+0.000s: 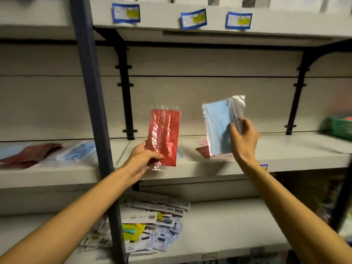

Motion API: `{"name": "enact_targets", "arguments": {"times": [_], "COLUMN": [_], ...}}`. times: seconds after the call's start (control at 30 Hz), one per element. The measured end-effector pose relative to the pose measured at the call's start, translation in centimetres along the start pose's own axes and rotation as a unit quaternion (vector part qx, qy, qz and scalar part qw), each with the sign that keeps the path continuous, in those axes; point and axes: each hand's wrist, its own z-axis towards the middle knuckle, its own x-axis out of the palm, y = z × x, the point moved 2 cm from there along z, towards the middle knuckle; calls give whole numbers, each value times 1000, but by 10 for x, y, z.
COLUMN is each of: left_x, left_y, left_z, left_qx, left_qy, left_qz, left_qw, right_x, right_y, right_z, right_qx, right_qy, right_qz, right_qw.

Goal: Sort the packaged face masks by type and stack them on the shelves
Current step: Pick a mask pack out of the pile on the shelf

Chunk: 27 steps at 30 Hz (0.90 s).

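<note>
Left of left hand (pixel 146 157), red/blue stacks (pixel 47 152) on shelf (pixel 285 149); left grips red pack (pixel 164 136) upright, right hand (pixel 242 138) grips blue pack (pixel 219 128).

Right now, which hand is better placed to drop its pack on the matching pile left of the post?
Left. The left hand holds the red pack nearest the red pile; the right hand holds a blue pack farther away.

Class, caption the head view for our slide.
Left hand holds a red mask pack, right hand a blue one, before the shelf.
</note>
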Motion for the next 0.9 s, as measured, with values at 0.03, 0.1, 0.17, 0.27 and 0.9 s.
{"name": "enact_targets", "arguments": {"times": [0.03,0.1,0.17,0.27,0.9], "left_x": [-7,-16,-38,-80,-372], "left_y": [0,1,0,-2,-19], "left_z": [-8,-19,-37,-66,-108], "left_qx": [7,16,22,26,22], "left_qy": [-1,2,11,-6,-292], "left_qz": [7,21,45,81,128], "left_qw": [1000,1000,999,996,948], "right_x": [9,26,51,87,375], "right_y": [12,26,46,76,144], "right_z": [-14,-37,-70,-119,-266], "right_qx": [21,64,93,74,124], "right_qy": [29,83,138,217,387], "right_qz": [44,109,153,159,123], "right_qw": [998,989,974,960,906]}}
